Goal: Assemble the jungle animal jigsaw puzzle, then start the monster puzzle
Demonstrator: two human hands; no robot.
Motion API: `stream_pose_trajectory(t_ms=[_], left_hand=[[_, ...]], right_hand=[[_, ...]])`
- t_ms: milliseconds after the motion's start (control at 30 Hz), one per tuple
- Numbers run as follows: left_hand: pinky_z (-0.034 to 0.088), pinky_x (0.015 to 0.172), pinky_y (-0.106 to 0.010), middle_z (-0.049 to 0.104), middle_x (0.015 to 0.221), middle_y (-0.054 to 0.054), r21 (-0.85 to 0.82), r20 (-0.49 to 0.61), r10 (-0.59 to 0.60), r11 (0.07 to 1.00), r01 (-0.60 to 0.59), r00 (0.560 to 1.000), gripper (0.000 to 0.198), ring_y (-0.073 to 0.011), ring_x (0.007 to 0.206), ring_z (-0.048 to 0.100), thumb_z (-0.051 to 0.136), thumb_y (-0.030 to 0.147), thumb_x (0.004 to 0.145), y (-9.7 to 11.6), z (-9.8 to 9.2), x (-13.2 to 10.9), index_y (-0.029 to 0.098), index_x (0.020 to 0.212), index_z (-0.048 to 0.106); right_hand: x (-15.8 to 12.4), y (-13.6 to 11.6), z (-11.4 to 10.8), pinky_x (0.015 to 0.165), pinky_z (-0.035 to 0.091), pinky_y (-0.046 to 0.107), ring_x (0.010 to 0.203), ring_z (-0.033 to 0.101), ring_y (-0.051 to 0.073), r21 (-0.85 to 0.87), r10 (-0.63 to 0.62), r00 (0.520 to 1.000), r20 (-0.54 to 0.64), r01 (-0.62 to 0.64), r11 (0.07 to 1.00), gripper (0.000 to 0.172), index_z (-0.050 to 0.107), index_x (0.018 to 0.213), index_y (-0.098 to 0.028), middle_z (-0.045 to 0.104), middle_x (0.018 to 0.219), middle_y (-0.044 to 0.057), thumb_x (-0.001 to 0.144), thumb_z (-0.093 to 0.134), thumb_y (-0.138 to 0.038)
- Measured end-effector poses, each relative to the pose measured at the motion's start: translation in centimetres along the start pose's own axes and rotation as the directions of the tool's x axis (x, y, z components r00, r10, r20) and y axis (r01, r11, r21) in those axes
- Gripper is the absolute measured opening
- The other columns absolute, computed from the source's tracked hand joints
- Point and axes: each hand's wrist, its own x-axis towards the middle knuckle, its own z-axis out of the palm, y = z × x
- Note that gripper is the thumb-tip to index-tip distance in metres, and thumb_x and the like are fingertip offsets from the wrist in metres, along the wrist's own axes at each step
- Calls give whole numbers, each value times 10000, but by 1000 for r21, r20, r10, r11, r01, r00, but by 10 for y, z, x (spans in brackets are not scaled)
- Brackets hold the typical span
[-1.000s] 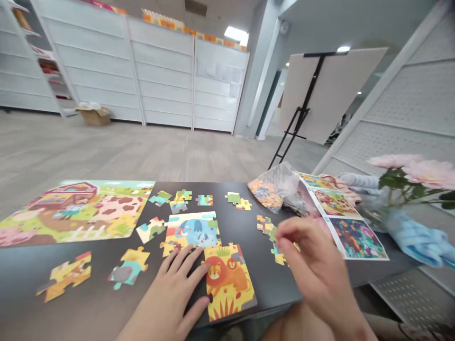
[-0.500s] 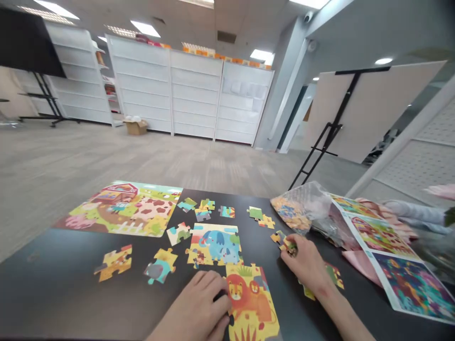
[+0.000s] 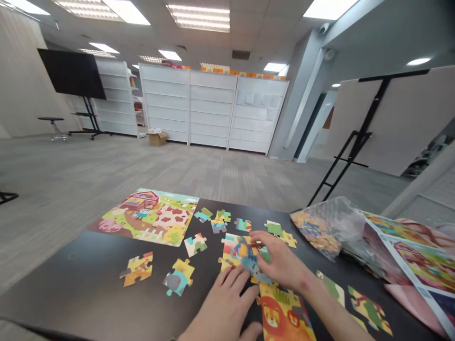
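My left hand (image 3: 227, 300) lies with fingers stretched out, its fingertips on the lower edge of the joined elephant puzzle section (image 3: 232, 244). Over the right side of that section, my right hand (image 3: 280, 260) pinches a small puzzle piece (image 3: 255, 243), mostly covered by the fingers. Below, the joined lion section (image 3: 273, 315) borders the elephant section. Loose puzzle pieces lie around: an orange and yellow one (image 3: 138, 269) and a teal and yellow one (image 3: 178, 277) at left, a white and green one (image 3: 195, 244) nearer the middle.
A finished farm picture (image 3: 149, 215) lies at the table's far left. More loose pieces (image 3: 369, 308) lie beyond my right forearm. A clear plastic bag of pieces (image 3: 316, 229) and printed picture sheets (image 3: 408, 255) occupy the right side. An easel (image 3: 355, 137) stands behind.
My right hand has moved left from the loose pieces at right to above the elephant section, carrying a puzzle piece. My left hand's fingers have straightened onto the elephant section's lower edge. The view has turned left.
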Motion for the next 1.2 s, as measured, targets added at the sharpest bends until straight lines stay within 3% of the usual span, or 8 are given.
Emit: stream_pose_trajectory(t_ms=[133,233,400,667,800,900,1067,1200], left_hand=[[510,912,-433,672,1105,-58,-42,-177,-184,983,180,967,93,-286,1063,607,641,213,864,-10,-25,-2,231,950,610],[485,983,-402,644,1205,-57,-173,-276,-254,962,212,927,263,-260,1134,587,604,66,786,-27,-52,-4,236,985,570],[514,972,-342,611,1335,-29,-421,-40,-187,894,153,982,657,-216,1109,619,714,95,737,-52,-61,8,295,1333,521],[491,684,-248,638,911,12,-469,-54,-314,846,253,948,324,-155,786,591,653,119,780,-67,-41,16,237,1081,682],[504,649,-254,609,814,21,-573,-9,-446,736,361,895,347,-158,733,614,682,193,761,-84,-49,-2,196,1107,658],[529,669,-283,642,797,6,-568,-23,-493,722,395,870,381,-170,713,642,682,325,825,-93,-72,-24,169,1172,650],[537,889,-354,728,1156,-76,-458,-19,-488,780,426,873,372,-237,1017,676,548,392,952,-86,-97,-47,198,1235,693],[498,935,-356,719,1156,-42,-234,-25,-377,903,361,926,325,-235,1058,648,577,254,882,-84,-109,-52,243,1182,704]], right_hand=[[9,-5,12,1009,540,409,1171,663,256,92,-65,997,42,61,994,352,613,1109,-186,697,1216,127,785,536,-70],[4,-15,12,1030,533,410,1193,658,253,156,-96,993,74,83,984,379,617,1115,-206,693,1245,114,775,537,-61],[0,-32,11,1055,523,368,1249,635,233,227,-141,984,112,112,967,432,639,1070,-225,669,1321,91,706,525,-22],[-1,-15,23,1075,515,374,1296,603,211,107,-63,994,88,53,993,370,633,1213,-243,624,1403,97,915,478,-90],[-9,-2,22,1127,456,532,1368,531,330,52,62,989,134,-70,996,466,641,1305,-262,573,1470,117,842,697,-270],[-16,12,26,1140,399,631,1410,464,413,50,128,982,141,-136,989,688,641,1353,-288,536,1511,126,711,844,-429],[-17,24,31,1153,397,612,1417,459,402,21,149,973,178,-156,988,607,676,1322,-313,523,1525,99,757,805,-492],[-15,27,29,1148,390,640,1436,426,409,-43,198,946,258,-194,980,611,649,1355,-347,452,1577,76,787,750,-549]])
